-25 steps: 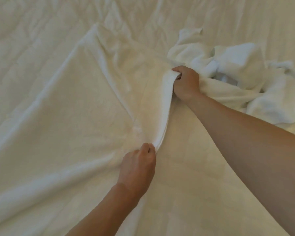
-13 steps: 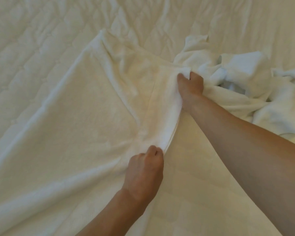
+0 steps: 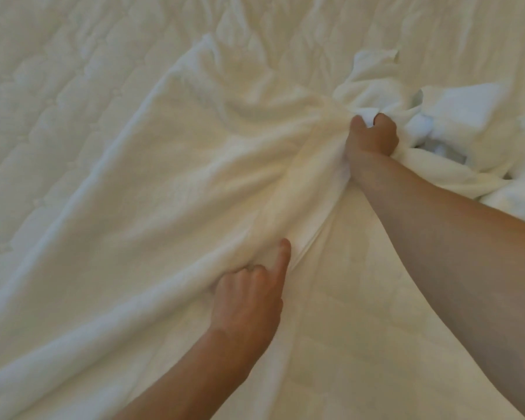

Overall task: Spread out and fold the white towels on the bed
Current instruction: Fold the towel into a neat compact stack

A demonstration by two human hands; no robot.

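Observation:
A large white towel [image 3: 140, 207] lies spread over the left and middle of the bed, wrinkled toward its right edge. My left hand [image 3: 249, 298] grips that right edge near me, fingers curled into the cloth and thumb pointing up. Farther along the same edge my right hand [image 3: 372, 137] clutches a bunch of the towel. The edge between my two hands is lifted and gathered into folds.
A crumpled heap of other white towels [image 3: 455, 122] lies at the right, just beyond my right hand. The quilted bed cover [image 3: 37, 86] shows at the left and along the top, and also near me between my arms.
The towel edge between my hands has bunched up and shifted left. My right hand has closed more cloth into its grip. My left thumb now sticks out.

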